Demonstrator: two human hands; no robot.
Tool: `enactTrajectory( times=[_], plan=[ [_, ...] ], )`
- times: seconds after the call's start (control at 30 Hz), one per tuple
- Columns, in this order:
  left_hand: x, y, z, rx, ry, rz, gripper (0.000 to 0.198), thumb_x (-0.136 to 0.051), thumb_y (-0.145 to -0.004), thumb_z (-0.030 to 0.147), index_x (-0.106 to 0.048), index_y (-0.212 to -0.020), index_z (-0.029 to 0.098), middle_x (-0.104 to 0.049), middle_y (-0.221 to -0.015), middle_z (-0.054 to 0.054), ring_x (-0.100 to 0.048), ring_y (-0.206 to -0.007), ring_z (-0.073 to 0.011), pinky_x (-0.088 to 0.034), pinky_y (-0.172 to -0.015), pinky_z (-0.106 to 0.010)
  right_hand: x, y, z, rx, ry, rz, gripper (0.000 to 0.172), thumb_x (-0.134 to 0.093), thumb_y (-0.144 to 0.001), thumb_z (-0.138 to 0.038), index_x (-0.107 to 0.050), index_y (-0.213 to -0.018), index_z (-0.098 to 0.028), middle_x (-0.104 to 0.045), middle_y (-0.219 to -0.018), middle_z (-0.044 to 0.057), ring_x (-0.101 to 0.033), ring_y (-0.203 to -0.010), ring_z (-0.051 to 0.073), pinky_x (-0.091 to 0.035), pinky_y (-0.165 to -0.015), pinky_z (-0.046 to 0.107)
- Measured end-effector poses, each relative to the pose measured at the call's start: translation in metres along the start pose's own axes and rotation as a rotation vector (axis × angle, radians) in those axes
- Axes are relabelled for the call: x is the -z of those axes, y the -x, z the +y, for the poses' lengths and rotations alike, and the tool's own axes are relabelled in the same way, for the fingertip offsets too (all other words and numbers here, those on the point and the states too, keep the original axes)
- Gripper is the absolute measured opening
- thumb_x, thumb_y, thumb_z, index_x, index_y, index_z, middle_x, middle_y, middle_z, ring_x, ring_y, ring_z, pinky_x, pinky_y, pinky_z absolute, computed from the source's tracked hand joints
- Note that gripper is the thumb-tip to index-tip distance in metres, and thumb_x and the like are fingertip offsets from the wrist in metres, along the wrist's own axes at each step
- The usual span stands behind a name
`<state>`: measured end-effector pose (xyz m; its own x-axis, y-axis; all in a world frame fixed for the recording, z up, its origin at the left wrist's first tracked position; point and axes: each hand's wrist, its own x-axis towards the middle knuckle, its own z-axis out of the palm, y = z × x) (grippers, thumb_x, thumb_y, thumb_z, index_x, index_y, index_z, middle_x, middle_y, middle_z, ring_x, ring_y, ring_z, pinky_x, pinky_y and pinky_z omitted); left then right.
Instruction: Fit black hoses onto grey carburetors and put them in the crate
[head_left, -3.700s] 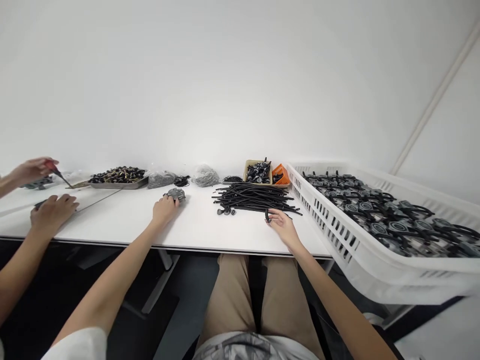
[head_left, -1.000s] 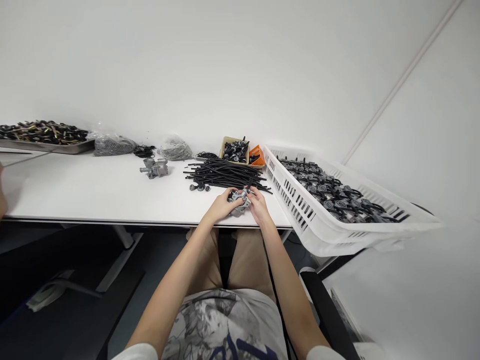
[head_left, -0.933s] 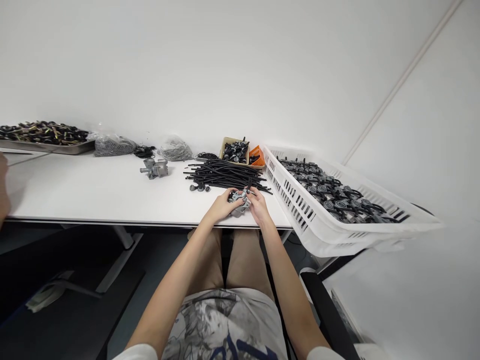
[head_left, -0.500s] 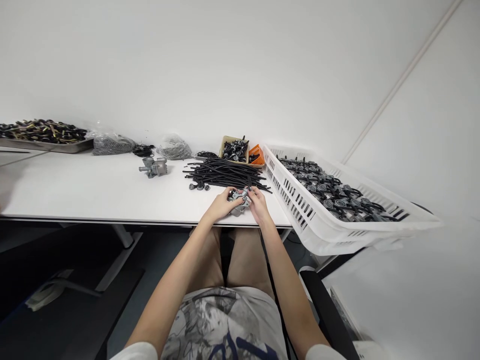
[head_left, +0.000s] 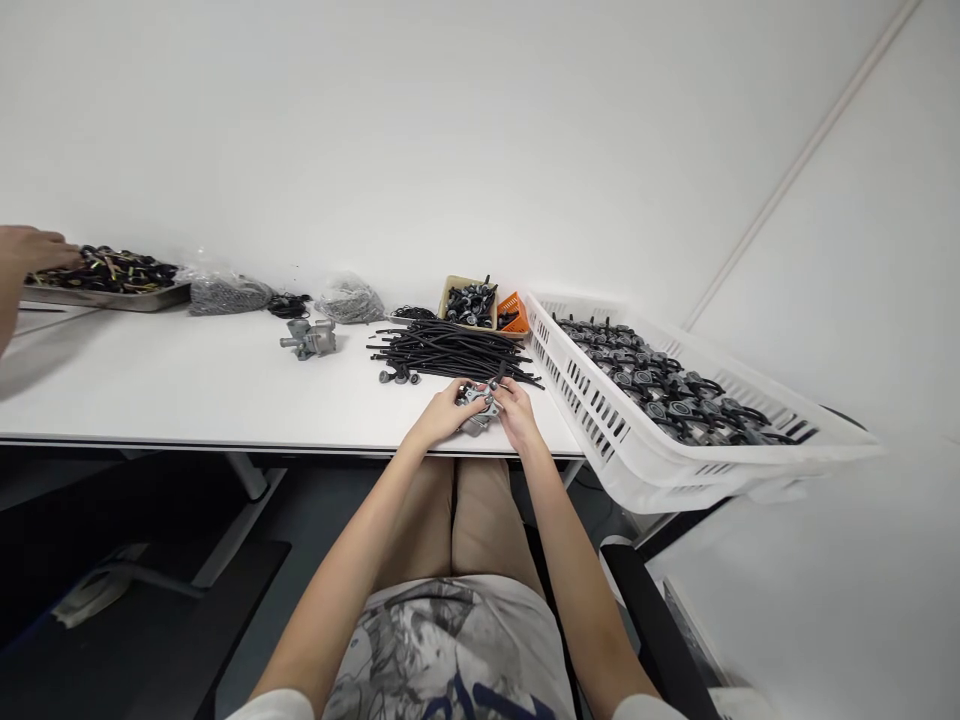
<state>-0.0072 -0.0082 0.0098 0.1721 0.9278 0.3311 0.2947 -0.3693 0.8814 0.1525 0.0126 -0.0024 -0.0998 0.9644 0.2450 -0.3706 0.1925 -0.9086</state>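
Note:
Near the table's front edge, my left hand is closed around the left side of a small grey metal carburetor. My right hand has its fingers closed at the carburetor's right side, where a small dark piece sticks up by the fingertips; whether it is fixed to the body cannot be made out. Just beyond both hands lies a pile of black rubber hoses. Several small black-and-grey caps sit left of the hoses. A second carburetor stands alone farther left.
On the right is a white slotted crate full of carburetors with hoses. At the back stand a tan bin of caps, an orange basket and bagged parts. A co-worker's hand is over a metal tray at far left.
The co-worker's hand has come into view over the tray at far left. My two hands stay on the carburetor with hardly any shift.

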Motion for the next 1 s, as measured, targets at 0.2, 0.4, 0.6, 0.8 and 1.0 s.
enactTrajectory(
  times=[0.2,0.4,0.6,0.8,1.0],
  plan=[
    [-0.0001,-0.0003,-0.0010,-0.003,-0.009,0.010,0.047,-0.064,-0.079,0.054,-0.065,-0.113,0.022,-0.071,-0.117,-0.006,-0.065,-0.107,-0.0255,-0.048,-0.097,-0.036,-0.0004,0.0016,-0.0024,0.005,-0.007,-0.023,0.031,-0.070,-0.076,-0.048,-0.065,-0.095,-0.024,-0.077,-0.088,0.004,-0.069,-0.094,0.023,-0.052,-0.075,0.032],
    [-0.0001,0.0000,-0.0017,-0.020,-0.016,-0.002,0.046,-0.063,-0.080,0.054,-0.064,-0.114,0.022,-0.070,-0.118,-0.006,-0.064,-0.109,-0.0245,-0.046,-0.099,-0.035,-0.0016,0.0033,-0.0059,-0.014,-0.059,-0.012,0.019,-0.065,-0.078,-0.040,-0.054,-0.081,-0.025,-0.077,-0.085,0.002,-0.070,-0.095,0.022,-0.050,-0.073,0.030],
    [-0.0007,-0.0017,-0.0062,-0.016,-0.038,0.009,0.049,-0.063,-0.080,0.054,-0.063,-0.116,0.021,-0.070,-0.119,-0.007,-0.064,-0.109,-0.0253,-0.045,-0.100,-0.037,-0.0002,0.0039,-0.0060,-0.009,-0.086,-0.028,0.023,-0.069,-0.071,-0.031,-0.050,-0.083,-0.026,-0.077,-0.083,0.000,-0.071,-0.090,0.022,-0.050,-0.073,0.031],
    [-0.0005,-0.0012,-0.0049,-0.015,-0.026,-0.008,0.049,-0.062,-0.081,0.056,-0.064,-0.116,0.021,-0.070,-0.120,-0.007,-0.064,-0.109,-0.0250,-0.045,-0.100,-0.036,-0.0015,0.0044,-0.0055,-0.025,-0.045,-0.001,0.044,-0.081,-0.063,-0.036,-0.062,-0.101,-0.026,-0.076,-0.080,0.000,-0.069,-0.081,0.020,-0.050,-0.073,0.031],
    [-0.0005,-0.0018,-0.0052,-0.018,-0.026,-0.009,0.049,-0.062,-0.081,0.055,-0.063,-0.116,0.021,-0.070,-0.120,-0.007,-0.064,-0.109,-0.0254,-0.044,-0.101,-0.036,-0.0017,0.0021,-0.0029,-0.024,-0.029,0.017,0.029,-0.077,-0.069,-0.045,-0.066,-0.085,-0.024,-0.075,-0.085,0.002,-0.067,-0.087,0.020,-0.049,-0.074,0.030]
  ],
)
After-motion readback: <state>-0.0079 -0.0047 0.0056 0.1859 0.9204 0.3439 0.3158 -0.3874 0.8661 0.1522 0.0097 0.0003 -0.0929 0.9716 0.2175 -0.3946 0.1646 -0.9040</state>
